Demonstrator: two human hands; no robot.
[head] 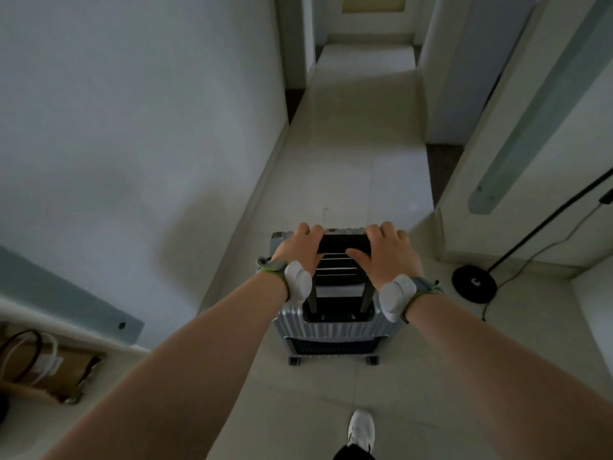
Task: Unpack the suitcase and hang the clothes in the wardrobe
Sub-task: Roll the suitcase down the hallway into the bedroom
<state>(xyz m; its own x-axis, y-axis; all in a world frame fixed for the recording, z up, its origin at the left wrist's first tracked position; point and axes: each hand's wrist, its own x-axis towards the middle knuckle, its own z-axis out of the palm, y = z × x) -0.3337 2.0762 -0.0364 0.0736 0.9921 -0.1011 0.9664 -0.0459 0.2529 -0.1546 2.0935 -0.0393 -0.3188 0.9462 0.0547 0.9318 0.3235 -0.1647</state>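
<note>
I have both hands on the black telescopic handle point(343, 242) of the silver ribbed suitcase point(328, 322), which stands upright on its wheels on the pale tiled floor point(351, 154) of a narrow hallway. My left hand point(298, 249) curls its fingers over the handle's left end; my right hand point(386, 252) wraps the right end, thumb along the near side. Each wrist carries a white sensor pod. A black round lamp base point(474, 283) sits right of the case, and one white sneaker point(361, 429) shows below.
</note>
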